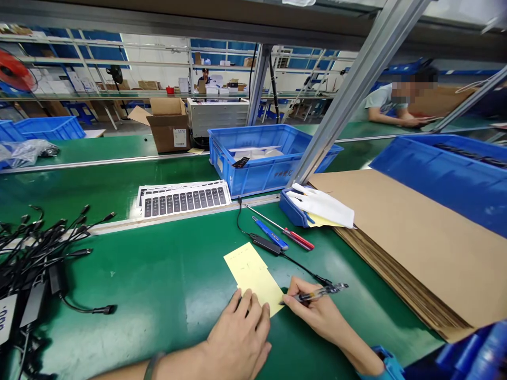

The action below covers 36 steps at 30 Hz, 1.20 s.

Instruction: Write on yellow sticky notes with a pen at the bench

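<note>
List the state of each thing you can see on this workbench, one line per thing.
yellow paper: lying flat, faintly written on
left hand: fingers spread, resting on the yellow paper
right hand: closed in a writing grip
pen: held in the right hand, tip by the paper's edge
white gloves: lying on a blue tray
cardboard box: open, flaps up
blue crate: uncovered, white items inside

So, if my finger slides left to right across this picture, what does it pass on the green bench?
Black power adapter cables → yellow note paper → white gloves → stacked cardboard sheets
</note>
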Motion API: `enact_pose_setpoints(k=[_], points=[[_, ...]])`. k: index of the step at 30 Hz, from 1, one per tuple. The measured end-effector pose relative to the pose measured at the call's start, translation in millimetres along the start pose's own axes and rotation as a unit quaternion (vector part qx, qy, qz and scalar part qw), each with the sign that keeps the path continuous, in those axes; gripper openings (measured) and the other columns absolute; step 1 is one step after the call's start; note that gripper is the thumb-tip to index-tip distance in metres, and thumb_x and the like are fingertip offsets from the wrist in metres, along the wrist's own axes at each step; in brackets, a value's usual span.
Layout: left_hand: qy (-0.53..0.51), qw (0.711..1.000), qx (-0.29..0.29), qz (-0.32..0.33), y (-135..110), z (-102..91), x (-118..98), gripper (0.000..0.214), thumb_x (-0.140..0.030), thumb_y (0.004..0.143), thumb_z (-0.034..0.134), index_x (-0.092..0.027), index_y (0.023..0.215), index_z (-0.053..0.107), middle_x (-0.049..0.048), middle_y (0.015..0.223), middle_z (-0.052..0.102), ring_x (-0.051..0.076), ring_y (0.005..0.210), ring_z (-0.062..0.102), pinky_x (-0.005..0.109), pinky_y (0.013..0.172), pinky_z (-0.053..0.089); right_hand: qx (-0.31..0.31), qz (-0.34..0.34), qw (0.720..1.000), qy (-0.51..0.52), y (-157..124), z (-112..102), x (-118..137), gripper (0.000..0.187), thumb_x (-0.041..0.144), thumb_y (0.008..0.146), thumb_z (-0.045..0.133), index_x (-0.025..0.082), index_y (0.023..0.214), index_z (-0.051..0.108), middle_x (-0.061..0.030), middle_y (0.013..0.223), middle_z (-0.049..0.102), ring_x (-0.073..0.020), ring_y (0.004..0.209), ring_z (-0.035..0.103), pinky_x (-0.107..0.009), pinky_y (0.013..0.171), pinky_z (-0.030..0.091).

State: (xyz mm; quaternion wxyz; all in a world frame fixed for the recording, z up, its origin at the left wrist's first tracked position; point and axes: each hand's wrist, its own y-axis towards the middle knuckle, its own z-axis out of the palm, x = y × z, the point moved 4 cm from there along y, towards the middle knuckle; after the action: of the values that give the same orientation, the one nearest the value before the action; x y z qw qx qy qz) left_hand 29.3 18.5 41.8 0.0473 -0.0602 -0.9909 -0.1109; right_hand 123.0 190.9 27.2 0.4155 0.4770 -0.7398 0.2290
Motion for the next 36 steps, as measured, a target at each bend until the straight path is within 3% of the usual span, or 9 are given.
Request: enact_pose_setpoints(k=[10,18,22,28,36], points=[[0.005,1.0,-0.009,-0.006,0.1,1.8,0.3,0.053,-0.043,0.101,0.03,-0.009,0.135,0.052,0.0179,0.124,0.063,0.031,0.117,0.056,0.044,0.103,0.034,0.001,-0.02,1.0,0.005,0.5,-0.9,2.6,0.042,0.049,0.095,0.047,0.021,0.065,0.04,0.0032,0.057,0.04,-0.0123,0.053,0.035,-0.026,0.052,0.027],[-0.01,1.0,0.021,-0.002,0.5,2.8,0.1,0.054,-0.042,0.102,0.029,-0.008,0.137,0.051,0.0201,0.127,0.061,0.032,0.121,0.054,0.044,0.102,0.034,-0.036,-0.031,0.999,0.006,-0.9,-5.1,0.8,0.04,0.045,0.094,0.048,0.022,0.063,0.037,0.0039,0.055,0.037,-0.0123,0.051,0.035,-0.026,0.051,0.027],[0.003,1.0,-0.005,-0.002,0.8,-0.2,0.5,0.053,-0.042,0.102,0.029,-0.008,0.134,0.054,0.0183,0.124,0.064,0.032,0.118,0.057,0.044,0.101,0.036,-0.065,-0.025,0.998,-0.003,-2.0,-8.2,-2.3,0.04,0.046,0.092,0.049,0.022,0.062,0.037,0.0035,0.054,0.039,-0.0124,0.049,0.036,-0.026,0.05,0.028],[0.018,0.999,-0.048,-0.009,0.3,-2.8,0.2,0.051,-0.043,0.101,0.032,-0.009,0.13,0.056,0.0162,0.12,0.067,0.03,0.114,0.06,0.042,0.1,0.038,-0.036,-0.029,0.999,-0.012,-1.9,-6.5,-1.2,0.04,0.045,0.094,0.048,0.022,0.063,0.039,0.0033,0.056,0.039,-0.0122,0.051,0.035,-0.026,0.051,0.027],[0.021,0.999,-0.034,-0.006,0.2,-1.1,0.1,0.052,-0.043,0.101,0.03,-0.009,0.131,0.055,0.0163,0.121,0.065,0.03,0.115,0.058,0.043,0.101,0.036,-0.046,-0.016,0.999,-0.013,-1.3,-5.9,-3.7,0.043,0.049,0.093,0.048,0.022,0.062,0.036,0.0036,0.055,0.037,-0.0125,0.051,0.035,-0.027,0.051,0.027]])
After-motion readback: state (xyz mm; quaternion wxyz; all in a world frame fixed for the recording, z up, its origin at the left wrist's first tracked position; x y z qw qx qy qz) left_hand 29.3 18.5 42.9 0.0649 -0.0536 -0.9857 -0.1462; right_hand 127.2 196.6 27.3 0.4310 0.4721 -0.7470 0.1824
